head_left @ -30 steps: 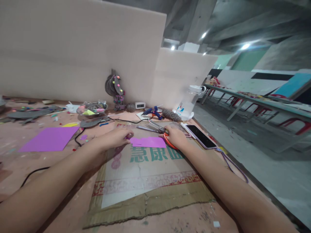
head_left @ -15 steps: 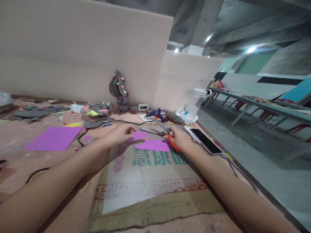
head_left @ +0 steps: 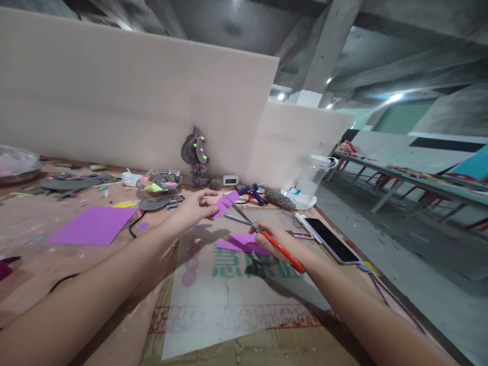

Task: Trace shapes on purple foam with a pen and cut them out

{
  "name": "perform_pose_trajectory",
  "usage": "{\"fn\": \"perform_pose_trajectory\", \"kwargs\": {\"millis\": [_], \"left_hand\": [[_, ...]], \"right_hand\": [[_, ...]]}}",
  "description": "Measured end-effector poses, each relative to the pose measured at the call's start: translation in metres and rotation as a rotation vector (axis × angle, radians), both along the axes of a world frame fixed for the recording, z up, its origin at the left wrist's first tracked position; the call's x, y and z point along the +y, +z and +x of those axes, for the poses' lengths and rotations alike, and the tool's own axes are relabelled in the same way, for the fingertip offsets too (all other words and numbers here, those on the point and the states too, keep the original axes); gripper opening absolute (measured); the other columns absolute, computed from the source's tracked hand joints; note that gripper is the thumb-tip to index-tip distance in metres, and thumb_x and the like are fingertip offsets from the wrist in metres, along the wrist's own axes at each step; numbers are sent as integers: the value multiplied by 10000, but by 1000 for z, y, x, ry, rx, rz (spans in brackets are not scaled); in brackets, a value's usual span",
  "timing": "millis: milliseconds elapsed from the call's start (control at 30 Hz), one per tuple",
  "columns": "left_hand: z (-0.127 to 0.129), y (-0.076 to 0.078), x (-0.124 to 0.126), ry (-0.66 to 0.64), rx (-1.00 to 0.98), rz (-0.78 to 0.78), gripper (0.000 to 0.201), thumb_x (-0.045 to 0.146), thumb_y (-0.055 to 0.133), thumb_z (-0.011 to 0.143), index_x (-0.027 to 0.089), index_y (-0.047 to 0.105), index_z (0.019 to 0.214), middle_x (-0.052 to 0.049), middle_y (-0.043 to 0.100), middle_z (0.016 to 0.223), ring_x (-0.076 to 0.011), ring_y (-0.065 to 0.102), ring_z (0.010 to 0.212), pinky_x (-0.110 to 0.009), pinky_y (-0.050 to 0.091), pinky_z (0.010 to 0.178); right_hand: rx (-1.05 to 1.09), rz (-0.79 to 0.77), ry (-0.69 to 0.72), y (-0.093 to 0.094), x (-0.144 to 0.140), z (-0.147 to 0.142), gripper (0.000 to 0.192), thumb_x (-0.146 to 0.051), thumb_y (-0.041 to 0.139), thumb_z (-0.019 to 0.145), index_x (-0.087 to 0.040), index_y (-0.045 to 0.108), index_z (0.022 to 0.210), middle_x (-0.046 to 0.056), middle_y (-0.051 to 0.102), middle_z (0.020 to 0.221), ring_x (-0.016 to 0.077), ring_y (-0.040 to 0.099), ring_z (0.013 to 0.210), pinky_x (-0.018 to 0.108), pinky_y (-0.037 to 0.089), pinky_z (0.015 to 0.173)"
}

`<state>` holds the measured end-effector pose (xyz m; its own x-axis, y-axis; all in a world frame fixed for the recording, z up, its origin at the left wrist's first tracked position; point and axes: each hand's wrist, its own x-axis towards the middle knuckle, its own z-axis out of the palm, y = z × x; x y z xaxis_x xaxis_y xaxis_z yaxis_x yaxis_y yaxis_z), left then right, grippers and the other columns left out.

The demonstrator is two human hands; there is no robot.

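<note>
Between its thumb and fingers, my left hand [head_left: 202, 206] pinches a small piece of purple paper [head_left: 225, 204], raised off the table. My right hand [head_left: 269, 236] is closed around a pair of scissors [head_left: 280, 250] with orange handles. The blades point up and left, their tips at the held paper; whether they are cutting into it I cannot tell. Below my hands, another purple paper piece [head_left: 244, 243] lies on a cardboard sheet [head_left: 198, 335] with green and red print. A silver pen-like tool [head_left: 237, 218] lies just behind it.
A large purple sheet [head_left: 93, 226] lies at the left. Farther back are a bowl of craft bits [head_left: 160, 181], a decorated grey ornament [head_left: 196, 155], a blue glue gun [head_left: 253, 193], and grey yarn [head_left: 279, 198]. A phone [head_left: 331, 240] and a plastic jug [head_left: 308, 180] stand near the table's right edge.
My left hand has lifted the small purple paper from the sheet and tilted it up. My right hand has raised and turned the scissors, bringing the blades to the paper.
</note>
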<state>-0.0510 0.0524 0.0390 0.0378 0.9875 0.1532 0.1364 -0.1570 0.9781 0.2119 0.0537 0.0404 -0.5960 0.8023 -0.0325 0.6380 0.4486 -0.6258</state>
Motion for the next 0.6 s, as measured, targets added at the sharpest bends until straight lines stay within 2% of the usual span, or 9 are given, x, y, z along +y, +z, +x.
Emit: {"fn": "perform_pose_trajectory", "kwargs": {"millis": [233,400,600], "left_hand": [[13,9,-11,-13,-19,-16,540,200,743,705,126,547,1203,67,595,615,-125,605,571,-258,484,605],[14,8,-12,-14,-35,-23,581,176,720,715,121,507,1252,87,570,593,-110,590,561,-243,488,600],[14,8,-10,-26,-53,-34,583,186,711,719,126,489,1255,82,576,612,-119,605,602,-273,530,641]], "right_hand": [[28,-16,31,2,-2,-3,317,-452,483,892,-162,561,994,26,554,793,166,498,684,285,412,628],[41,-52,46,10,-7,-2,316,-455,465,912,-168,558,1007,1,525,763,140,465,624,277,403,617],[24,-51,35,7,-6,-3,321,-468,518,893,-166,563,992,34,568,803,177,523,715,283,420,635]]}}
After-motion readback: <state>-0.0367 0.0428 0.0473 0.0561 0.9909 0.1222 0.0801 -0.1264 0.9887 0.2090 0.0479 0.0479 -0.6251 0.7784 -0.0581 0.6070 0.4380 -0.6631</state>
